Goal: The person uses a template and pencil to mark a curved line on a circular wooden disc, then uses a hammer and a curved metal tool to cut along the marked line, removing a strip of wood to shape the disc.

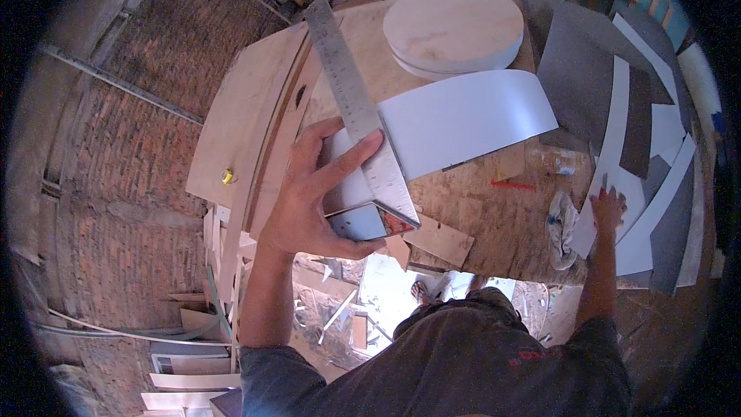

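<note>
"In the head view, what does the left hand (328,189) hold?"

"A flat steel square (345,77), slanting above the wooden table (509,220), at a glossy white sheet's (471,120) left end."

"And the right hand (609,208)?"

"It touches a smooth, narrow white strip (617,123); whether it grips, one cannot tell."

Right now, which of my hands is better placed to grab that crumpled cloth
Probably your right hand: it's close to the cloth, at a white strip. Your left hand is farther away and occupied by the metal square.
</note>
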Demonstrator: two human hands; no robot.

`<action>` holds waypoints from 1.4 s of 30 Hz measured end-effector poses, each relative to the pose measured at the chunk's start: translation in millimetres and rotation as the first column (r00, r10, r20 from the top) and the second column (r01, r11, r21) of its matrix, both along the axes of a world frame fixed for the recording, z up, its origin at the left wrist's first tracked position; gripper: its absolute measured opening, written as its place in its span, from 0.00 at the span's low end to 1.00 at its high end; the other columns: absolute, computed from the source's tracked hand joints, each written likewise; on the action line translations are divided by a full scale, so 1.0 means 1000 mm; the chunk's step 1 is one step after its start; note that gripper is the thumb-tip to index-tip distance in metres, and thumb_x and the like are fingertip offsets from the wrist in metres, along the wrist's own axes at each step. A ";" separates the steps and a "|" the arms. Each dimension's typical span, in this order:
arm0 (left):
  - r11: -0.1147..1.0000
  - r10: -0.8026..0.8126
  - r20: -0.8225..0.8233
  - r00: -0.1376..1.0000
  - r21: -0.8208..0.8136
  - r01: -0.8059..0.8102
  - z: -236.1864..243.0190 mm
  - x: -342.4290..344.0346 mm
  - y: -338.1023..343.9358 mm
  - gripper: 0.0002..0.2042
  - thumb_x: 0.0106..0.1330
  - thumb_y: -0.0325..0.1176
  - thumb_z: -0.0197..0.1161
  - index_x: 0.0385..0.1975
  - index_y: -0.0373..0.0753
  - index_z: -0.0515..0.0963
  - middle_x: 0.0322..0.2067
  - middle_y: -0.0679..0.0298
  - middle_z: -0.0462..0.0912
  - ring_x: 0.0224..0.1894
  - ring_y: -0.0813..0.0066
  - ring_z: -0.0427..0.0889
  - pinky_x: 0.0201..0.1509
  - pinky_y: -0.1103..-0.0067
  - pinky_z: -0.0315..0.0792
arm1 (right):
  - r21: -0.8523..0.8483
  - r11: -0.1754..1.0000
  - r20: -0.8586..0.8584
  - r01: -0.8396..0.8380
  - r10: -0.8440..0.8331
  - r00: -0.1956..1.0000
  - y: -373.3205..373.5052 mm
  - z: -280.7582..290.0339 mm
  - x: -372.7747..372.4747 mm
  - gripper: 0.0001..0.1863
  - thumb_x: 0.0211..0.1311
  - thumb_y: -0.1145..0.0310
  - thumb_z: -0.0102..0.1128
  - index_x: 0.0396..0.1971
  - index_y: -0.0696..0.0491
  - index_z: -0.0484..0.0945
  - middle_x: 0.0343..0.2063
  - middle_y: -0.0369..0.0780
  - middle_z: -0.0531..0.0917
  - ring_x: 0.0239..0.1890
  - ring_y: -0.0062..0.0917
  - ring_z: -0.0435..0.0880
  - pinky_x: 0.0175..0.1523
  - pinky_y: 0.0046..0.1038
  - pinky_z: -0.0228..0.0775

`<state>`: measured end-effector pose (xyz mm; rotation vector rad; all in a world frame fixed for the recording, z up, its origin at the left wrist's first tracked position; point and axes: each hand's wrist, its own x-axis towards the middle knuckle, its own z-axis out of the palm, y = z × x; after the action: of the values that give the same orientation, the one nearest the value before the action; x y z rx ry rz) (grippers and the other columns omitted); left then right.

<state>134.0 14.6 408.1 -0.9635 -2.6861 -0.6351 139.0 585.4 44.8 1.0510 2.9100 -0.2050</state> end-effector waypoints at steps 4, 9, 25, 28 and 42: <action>0.992 -0.096 -0.021 0.995 0.076 0.098 0.001 -0.022 0.001 0.57 0.25 0.46 0.87 0.71 0.49 0.79 0.65 0.49 0.71 0.65 0.49 0.73 0.70 0.59 0.66 | -0.678 0.497 -0.615 -0.542 0.021 0.788 -0.099 0.051 -0.014 0.15 0.72 0.69 0.69 0.52 0.61 0.85 0.45 0.42 0.90 0.47 0.25 0.88 0.54 0.27 0.79; 0.990 -0.115 0.010 0.993 0.086 0.114 -0.001 -0.037 -0.001 0.59 0.27 0.45 0.88 0.74 0.48 0.75 0.65 0.48 0.71 0.66 0.46 0.73 0.72 0.60 0.66 | -0.710 -0.239 -0.675 -0.663 -0.039 0.737 -0.309 0.268 0.032 0.20 0.73 0.62 0.70 0.55 0.61 0.83 0.45 0.44 0.89 0.47 0.24 0.89 0.52 0.30 0.83; 0.985 -0.164 -0.192 0.968 0.019 0.170 -0.009 -0.081 -0.023 0.44 0.56 0.37 0.81 0.77 0.54 0.71 0.60 0.48 0.73 0.63 0.50 0.75 0.70 0.60 0.70 | -0.575 0.630 -0.805 -0.522 -0.549 0.225 -0.290 0.232 0.085 0.18 0.83 0.61 0.57 0.60 0.59 0.77 0.39 0.39 0.87 0.31 0.22 0.88 0.39 0.28 0.87; 0.989 -0.144 -0.249 0.958 -0.045 0.138 -0.010 -0.087 -0.022 0.39 0.62 0.24 0.71 0.76 0.56 0.71 0.61 0.47 0.73 0.64 0.49 0.75 0.71 0.60 0.68 | -0.723 0.641 -0.683 -0.259 -0.607 0.406 -0.256 0.126 0.119 0.18 0.82 0.63 0.57 0.62 0.58 0.75 0.38 0.40 0.85 0.32 0.23 0.88 0.36 0.28 0.87; 1.000 0.029 -0.120 0.992 0.002 -0.029 -0.001 -0.106 -0.010 0.39 0.62 0.16 0.67 0.76 0.53 0.72 0.73 0.44 0.67 0.78 0.46 0.63 0.81 0.59 0.59 | 0.020 0.983 -0.201 0.184 -0.176 0.964 -0.047 -0.049 0.168 0.21 0.64 0.51 0.68 0.50 0.48 0.87 0.45 0.49 0.87 0.49 0.48 0.86 0.58 0.48 0.78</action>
<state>28.4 4.7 407.3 -0.9301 -2.5896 -0.5538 306.7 538.5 -4.7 1.3790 3.0005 -0.2762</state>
